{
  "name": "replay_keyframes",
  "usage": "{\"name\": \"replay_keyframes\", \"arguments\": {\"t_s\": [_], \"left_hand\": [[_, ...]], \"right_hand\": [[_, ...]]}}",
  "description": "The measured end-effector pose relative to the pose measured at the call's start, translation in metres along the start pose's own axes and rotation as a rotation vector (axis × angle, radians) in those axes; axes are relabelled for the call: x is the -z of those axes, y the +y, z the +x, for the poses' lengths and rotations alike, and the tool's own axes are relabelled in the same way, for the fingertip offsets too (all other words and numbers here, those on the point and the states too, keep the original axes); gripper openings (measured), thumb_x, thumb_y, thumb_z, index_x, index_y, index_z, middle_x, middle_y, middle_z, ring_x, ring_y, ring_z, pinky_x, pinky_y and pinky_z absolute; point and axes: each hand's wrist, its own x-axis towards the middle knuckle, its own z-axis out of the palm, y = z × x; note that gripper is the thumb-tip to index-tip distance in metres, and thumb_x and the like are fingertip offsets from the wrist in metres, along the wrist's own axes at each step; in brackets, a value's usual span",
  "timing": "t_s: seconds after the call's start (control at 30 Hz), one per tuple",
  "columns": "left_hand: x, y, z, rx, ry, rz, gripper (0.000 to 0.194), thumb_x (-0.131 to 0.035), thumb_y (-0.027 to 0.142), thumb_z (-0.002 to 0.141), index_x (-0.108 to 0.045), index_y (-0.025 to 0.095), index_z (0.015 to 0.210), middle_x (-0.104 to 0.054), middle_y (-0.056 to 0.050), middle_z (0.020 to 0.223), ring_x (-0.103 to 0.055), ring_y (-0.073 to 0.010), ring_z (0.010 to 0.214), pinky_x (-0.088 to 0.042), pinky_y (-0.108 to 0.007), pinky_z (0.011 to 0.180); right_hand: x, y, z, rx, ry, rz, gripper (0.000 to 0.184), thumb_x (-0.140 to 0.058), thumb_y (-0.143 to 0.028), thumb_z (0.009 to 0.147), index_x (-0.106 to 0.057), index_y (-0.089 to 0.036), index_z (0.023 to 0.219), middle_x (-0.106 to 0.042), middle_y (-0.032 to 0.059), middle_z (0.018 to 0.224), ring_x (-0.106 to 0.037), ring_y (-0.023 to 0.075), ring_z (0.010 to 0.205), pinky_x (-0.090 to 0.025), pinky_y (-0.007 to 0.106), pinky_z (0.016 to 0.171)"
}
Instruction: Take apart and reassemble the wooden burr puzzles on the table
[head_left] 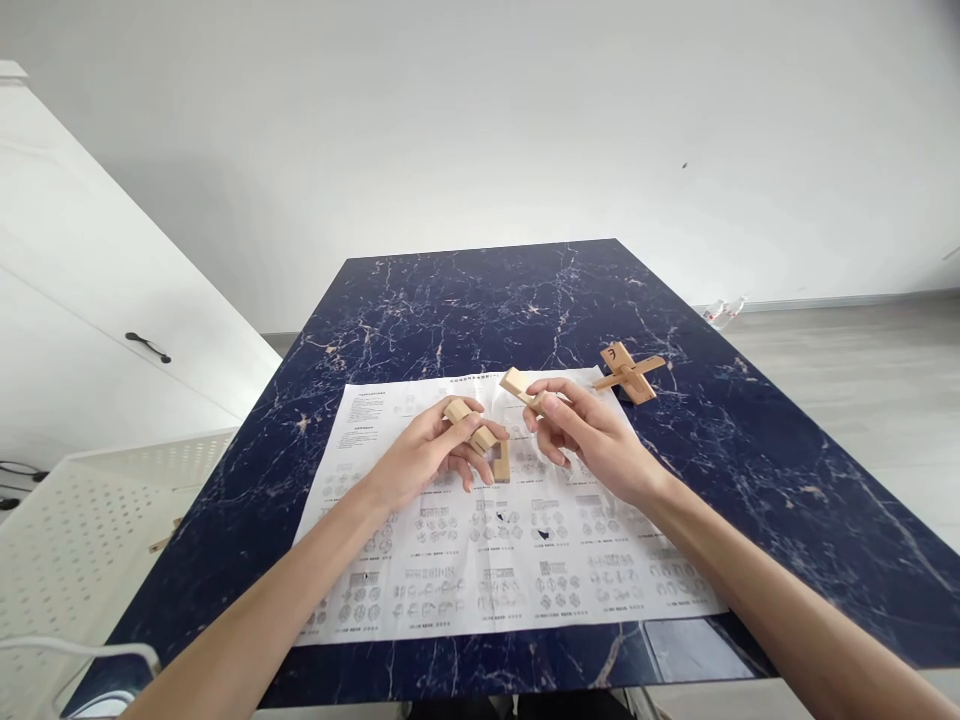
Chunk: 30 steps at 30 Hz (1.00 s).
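Pinched between the thumb and fingers of my left hand (431,445) is a pale notched wooden puzzle piece (459,410); whether it is one block or two joined ones I cannot tell. My right hand (581,430) grips another notched wooden piece (516,382), its long end pointing up and left. A third wooden piece (502,463) sits just beside my left fingertips, over the sheet, partly hidden by them. Under both hands lies a creased paper sheet (375,410) printed with rows of small puzzle diagrams.
A crossed wooden assembly (631,372) marked with a dark numeral rests at the sheet's upper right corner. The table (480,300) has a dark blue marbled top. A white perforated basket (112,500) and a white cabinet (97,250) stand at the left. Bottles (724,312) lie on the floor at right.
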Motion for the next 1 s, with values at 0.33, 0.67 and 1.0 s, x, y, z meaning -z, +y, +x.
{"name": "replay_keyframes", "arguments": {"t_s": [0.33, 0.67, 1.0], "left_hand": [[0.004, -0.003, -0.003, 0.066, 0.03, -0.083, 0.066, -0.078, 0.044, 0.101, -0.049, 0.025, 0.157, -0.07, -0.005, 0.11, -0.049, -0.0112, 0.073, -0.039, -0.03, 0.07], [-0.009, -0.005, -0.002, -0.089, -0.058, 0.171, 0.034, -0.072, 0.05, 0.103, -0.073, 0.019, 0.115, -0.07, -0.004, 0.098, -0.058, -0.0143, 0.077, -0.048, -0.031, 0.074], [-0.023, -0.01, -0.006, -0.107, -0.117, 0.133, 0.052, -0.073, 0.043, 0.104, -0.054, 0.023, 0.148, -0.067, 0.0, 0.097, -0.06, -0.0115, 0.068, -0.057, -0.03, 0.068]], "right_hand": [[0.001, 0.005, -0.001, -0.02, -0.067, -0.033, 0.037, -0.061, -0.058, 0.109, -0.062, -0.023, 0.12, -0.066, 0.0004, 0.09, -0.05, 0.0097, 0.057, -0.043, 0.03, 0.055], [-0.007, 0.008, -0.004, 0.056, -0.242, -0.041, 0.03, -0.057, -0.051, 0.113, -0.057, -0.024, 0.126, -0.066, -0.0007, 0.09, -0.047, 0.0092, 0.057, -0.04, 0.029, 0.055], [-0.014, 0.02, -0.01, 0.054, -0.14, -0.143, 0.027, -0.058, -0.05, 0.113, -0.053, -0.024, 0.113, -0.073, 0.0028, 0.088, -0.067, 0.0163, 0.077, -0.051, 0.032, 0.069]]}}
